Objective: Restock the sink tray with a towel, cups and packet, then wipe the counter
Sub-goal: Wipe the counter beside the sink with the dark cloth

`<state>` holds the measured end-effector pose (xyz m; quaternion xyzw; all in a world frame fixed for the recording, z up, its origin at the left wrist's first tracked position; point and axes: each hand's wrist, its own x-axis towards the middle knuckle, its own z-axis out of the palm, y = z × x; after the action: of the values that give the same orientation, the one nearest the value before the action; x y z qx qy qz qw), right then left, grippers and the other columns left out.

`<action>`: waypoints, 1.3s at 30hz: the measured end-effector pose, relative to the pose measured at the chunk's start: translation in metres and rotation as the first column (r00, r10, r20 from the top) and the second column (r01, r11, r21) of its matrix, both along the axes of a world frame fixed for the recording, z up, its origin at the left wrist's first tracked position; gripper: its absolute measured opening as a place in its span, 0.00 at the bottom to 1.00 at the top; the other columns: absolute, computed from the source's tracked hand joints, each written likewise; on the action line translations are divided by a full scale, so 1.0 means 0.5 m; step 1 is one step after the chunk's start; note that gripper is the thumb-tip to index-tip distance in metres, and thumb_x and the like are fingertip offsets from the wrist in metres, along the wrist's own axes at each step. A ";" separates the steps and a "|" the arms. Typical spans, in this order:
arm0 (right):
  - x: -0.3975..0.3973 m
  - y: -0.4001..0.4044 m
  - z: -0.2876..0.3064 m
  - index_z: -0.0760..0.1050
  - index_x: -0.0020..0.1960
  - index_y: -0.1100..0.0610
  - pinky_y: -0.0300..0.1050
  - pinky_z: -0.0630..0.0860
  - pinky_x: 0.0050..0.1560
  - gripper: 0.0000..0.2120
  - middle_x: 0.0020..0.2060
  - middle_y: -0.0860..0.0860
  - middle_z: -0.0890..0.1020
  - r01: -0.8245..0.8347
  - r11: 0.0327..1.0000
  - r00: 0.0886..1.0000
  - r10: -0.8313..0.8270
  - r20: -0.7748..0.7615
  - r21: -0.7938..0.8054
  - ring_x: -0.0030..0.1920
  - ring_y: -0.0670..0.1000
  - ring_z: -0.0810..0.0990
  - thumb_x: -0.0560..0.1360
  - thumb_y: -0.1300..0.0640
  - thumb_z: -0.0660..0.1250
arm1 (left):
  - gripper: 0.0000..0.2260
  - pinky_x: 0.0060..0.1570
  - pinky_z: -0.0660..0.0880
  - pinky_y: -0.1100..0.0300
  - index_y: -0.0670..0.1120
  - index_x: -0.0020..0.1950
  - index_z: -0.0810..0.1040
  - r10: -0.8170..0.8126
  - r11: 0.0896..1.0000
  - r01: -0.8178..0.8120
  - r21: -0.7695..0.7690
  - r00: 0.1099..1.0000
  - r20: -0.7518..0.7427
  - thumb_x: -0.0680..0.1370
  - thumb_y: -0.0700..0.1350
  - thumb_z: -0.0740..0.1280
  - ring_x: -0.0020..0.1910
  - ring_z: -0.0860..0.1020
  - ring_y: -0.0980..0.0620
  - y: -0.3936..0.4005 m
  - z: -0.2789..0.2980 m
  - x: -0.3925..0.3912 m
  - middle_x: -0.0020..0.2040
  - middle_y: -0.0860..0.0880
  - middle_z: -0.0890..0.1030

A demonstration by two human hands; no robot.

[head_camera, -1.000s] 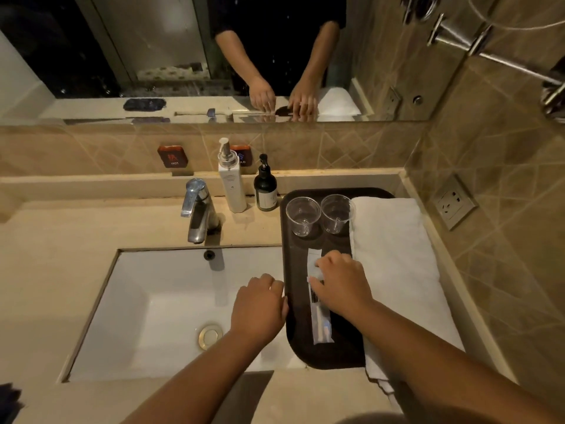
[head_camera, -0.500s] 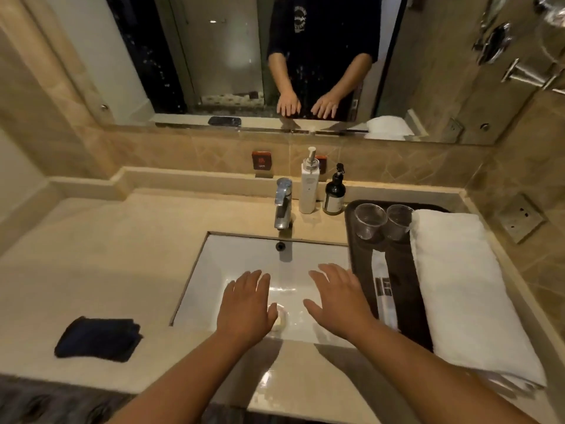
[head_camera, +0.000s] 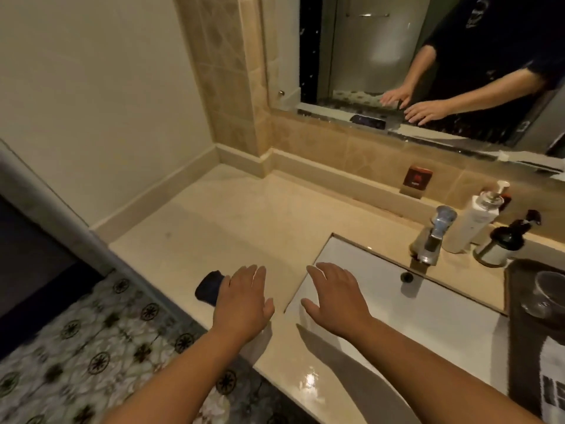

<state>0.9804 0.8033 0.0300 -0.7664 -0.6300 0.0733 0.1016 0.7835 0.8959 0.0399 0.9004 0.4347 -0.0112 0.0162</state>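
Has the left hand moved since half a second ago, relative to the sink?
Yes. The left hand was over the sink basin; now it is past the basin's left edge, over the counter, reaching the dark cloth.

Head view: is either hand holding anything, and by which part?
Nothing is held. Left hand is spread open, partly covering the dark cloth; right hand is open.

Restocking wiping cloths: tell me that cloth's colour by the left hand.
Dark navy cloth, head view.
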 end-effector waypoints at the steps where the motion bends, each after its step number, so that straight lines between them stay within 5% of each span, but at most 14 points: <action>1: -0.007 0.024 -0.001 0.59 0.75 0.49 0.55 0.56 0.71 0.32 0.73 0.52 0.66 -0.023 1.000 1.000 0.023 0.004 0.006 0.72 0.56 0.62 0.75 0.37 0.58 | 0.30 0.72 0.59 0.48 0.45 0.78 0.54 0.030 1.000 -0.030 -0.004 1.000 0.001 0.79 0.58 0.54 0.74 0.61 0.46 0.016 0.001 -0.011 0.77 0.46 0.62; 23: -0.339 0.316 -0.093 0.63 0.74 0.55 0.53 0.62 0.69 0.31 0.73 0.58 0.65 -0.135 0.987 0.989 0.130 -0.072 -0.083 0.71 0.58 0.64 0.76 0.42 0.62 | 0.30 0.72 0.56 0.45 0.44 0.78 0.57 0.248 0.966 -0.241 -0.093 0.966 0.077 0.80 0.55 0.58 0.75 0.58 0.44 0.518 -0.090 -0.361 0.78 0.43 0.58; 36: -0.346 0.263 -0.196 0.74 0.66 0.55 0.54 0.74 0.60 0.21 0.67 0.56 0.74 -0.221 0.975 0.975 0.221 0.023 0.021 0.63 0.57 0.75 0.75 0.48 0.64 | 0.33 0.72 0.37 0.39 0.44 0.80 0.45 0.548 0.809 -0.533 -0.248 0.836 -0.013 0.79 0.61 0.43 0.78 0.41 0.44 0.637 -0.253 -0.361 0.80 0.46 0.42; 39: -0.353 0.288 -0.163 0.78 0.58 0.52 0.48 0.77 0.51 0.14 0.56 0.51 0.82 -0.099 0.990 0.971 0.118 -0.209 0.099 0.52 0.53 0.80 0.73 0.58 0.65 | 0.33 0.72 0.37 0.40 0.45 0.80 0.45 0.560 0.804 -0.547 -0.231 0.828 -0.011 0.79 0.61 0.42 0.78 0.41 0.44 0.640 -0.261 -0.359 0.81 0.47 0.43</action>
<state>0.8041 0.9471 -0.0515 -0.7131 -0.6591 0.1330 0.1985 0.6041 1.2159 -0.0908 0.7265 0.6735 -0.0292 0.1328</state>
